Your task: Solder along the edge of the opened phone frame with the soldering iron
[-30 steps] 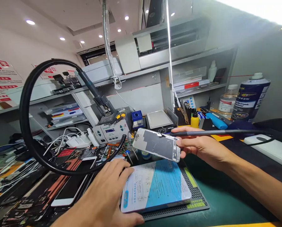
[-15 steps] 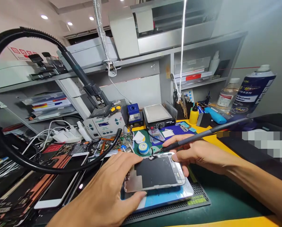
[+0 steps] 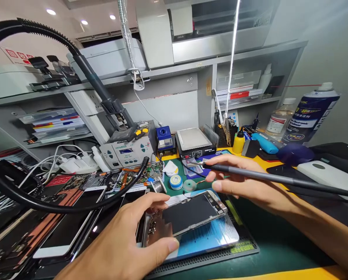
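L hand (image 3: pixel 127 229) holds phone display assy (image 3: pixel 188 214) btwn fingers & thumb, blue/white box (image 3: pixel 217 233) below them; R hand (image 3: pixel 248 188) grips soldering iron (image 3: pixel 261 175), tip off assy. Assy already bare; amt left unclear.

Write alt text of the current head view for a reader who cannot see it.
A person's left hand holds a dark-backed phone panel over a blue-and-white box, while the right hand holds a dark pen-like tool clear of the panel. Behind them stands a grey control unit; a white-framed phone lies to the left.
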### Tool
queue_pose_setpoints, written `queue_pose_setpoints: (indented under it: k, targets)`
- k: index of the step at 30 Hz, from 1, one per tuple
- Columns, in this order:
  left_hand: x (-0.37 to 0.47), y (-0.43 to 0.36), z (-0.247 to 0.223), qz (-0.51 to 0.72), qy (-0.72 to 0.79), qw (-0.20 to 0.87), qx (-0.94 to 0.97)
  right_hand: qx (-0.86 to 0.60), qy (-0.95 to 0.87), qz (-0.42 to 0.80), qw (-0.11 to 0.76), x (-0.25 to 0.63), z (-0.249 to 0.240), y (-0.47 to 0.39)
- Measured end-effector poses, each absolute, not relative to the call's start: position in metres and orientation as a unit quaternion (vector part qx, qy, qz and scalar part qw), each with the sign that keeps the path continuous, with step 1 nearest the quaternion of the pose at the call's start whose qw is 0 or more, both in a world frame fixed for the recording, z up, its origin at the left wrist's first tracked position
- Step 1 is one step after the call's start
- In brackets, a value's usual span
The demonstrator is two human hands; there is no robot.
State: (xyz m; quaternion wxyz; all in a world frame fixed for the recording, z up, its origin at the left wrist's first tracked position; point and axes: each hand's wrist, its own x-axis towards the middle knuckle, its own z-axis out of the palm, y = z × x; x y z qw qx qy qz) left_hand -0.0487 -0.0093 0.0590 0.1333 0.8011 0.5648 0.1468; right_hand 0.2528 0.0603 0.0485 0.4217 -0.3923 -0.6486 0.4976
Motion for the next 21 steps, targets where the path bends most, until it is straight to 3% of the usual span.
queue_pose_setpoints:
  k: [8,21]
  targets:
    - [-0.042,-0.017,0.059,0.191,0.638,0.290,0.687,-0.275,-0.787,0.382,0.398,0.253,0.051,0.030]
    - [-0.047,-0.010,0.061,0.138,0.637,0.243,0.718,-0.258,-0.783,0.408,0.392,0.251,0.038,0.029]
